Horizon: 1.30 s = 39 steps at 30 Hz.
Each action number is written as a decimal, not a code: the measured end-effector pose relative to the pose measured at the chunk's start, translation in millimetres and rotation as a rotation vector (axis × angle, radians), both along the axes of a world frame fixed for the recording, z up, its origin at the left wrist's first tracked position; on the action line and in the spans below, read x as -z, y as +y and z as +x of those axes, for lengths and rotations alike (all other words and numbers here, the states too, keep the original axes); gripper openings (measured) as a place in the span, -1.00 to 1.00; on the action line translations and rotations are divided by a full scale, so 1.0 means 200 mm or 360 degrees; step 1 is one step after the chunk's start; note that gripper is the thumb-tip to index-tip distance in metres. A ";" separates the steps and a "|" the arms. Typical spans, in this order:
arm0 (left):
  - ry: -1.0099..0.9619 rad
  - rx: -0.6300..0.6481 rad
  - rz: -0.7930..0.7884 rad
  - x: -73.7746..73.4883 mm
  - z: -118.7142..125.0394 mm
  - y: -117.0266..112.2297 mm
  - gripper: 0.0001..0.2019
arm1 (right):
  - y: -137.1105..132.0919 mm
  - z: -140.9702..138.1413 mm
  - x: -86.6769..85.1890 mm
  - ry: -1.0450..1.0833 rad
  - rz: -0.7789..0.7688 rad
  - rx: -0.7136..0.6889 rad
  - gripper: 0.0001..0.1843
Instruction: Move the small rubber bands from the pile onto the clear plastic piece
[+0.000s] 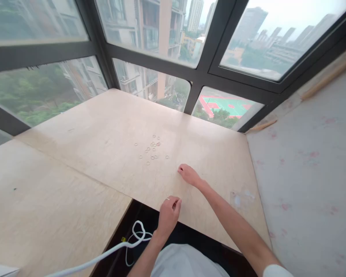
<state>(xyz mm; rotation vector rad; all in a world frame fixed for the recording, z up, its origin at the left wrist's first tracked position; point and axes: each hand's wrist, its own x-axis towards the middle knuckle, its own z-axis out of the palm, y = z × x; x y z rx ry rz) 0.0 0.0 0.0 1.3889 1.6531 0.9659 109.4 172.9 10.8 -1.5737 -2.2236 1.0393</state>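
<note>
Several small, thin rings (154, 149) lie scattered on the pale wooden board (103, 127), a few of them touching or overlapping. A reddish ring (158, 144) sits at the right of the cluster. My right hand (189, 175) rests on the board just to the near right of the rings, fingers curled and pinched together. Closer to me, my left hand (169, 214) is at the board's front edge, its thumb against curled fingers and a thin band on one finger. Whatever either hand may hold is hidden or too small to make out.
A clear plastic bag (242, 198) lies on the board at the right. The papered wall (302, 173) bounds that side, and dark window frames (150, 63) run behind. At the lower left, a white cable (112, 250) crosses the dark gap below the board.
</note>
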 end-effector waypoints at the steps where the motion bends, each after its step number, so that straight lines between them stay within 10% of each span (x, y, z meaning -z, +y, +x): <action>1: 0.0003 0.0001 0.0001 0.00 0.00 0.00 -0.75 | -0.02 0.05 -0.01 0.0067 -0.0023 0.0058 -0.87; 11: -0.0068 -0.0032 -0.0156 -0.01 0.05 0.05 -0.65 | -0.30 0.93 -0.25 0.0683 -0.0115 0.0847 -0.53; 18: 0.0073 0.0059 -0.0215 -0.04 0.11 0.07 -0.63 | -0.46 1.40 -0.22 0.0526 0.0106 0.1295 -0.63; 39: -0.0085 -0.0260 -0.0239 0.00 0.10 0.18 -0.65 | -0.62 1.37 -0.19 0.0219 0.0234 0.1339 -0.54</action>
